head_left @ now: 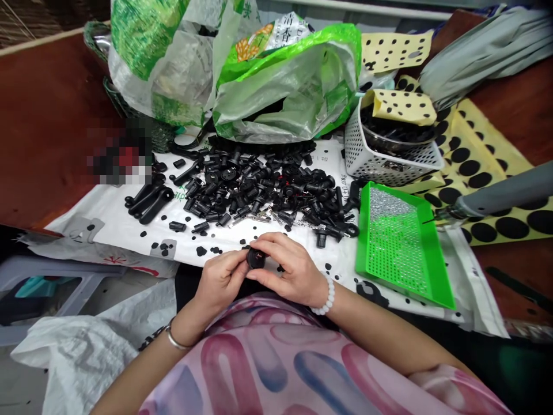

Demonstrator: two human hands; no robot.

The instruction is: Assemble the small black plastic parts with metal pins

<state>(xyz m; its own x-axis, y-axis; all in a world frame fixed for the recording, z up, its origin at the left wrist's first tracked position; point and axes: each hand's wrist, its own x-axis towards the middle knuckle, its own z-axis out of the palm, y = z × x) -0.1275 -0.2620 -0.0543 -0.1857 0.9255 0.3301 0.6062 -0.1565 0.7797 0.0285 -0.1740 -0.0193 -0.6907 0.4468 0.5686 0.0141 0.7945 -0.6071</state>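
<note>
Close to my body, a small round black plastic part (256,259) with a thin reddish mark on its face is held between both hands. My left hand (220,279) pinches its left edge with closed fingertips. On the other side, the thumb and fingers of my right hand (288,267) grip the part's rim. Just beyond my hands lies a big heap of loose black plastic parts (259,184), many of them short cylinders. Several longer black handle-like pieces (151,202) lie at the heap's left.
At the right is a green perforated tray (447,291) holding small silvery pieces, with a grey electric screwdriver (505,193) over its edge. A white basket (356,144) stands behind it near yellow sheets of black dots (484,150). Green and white plastic bags (285,86) line the back.
</note>
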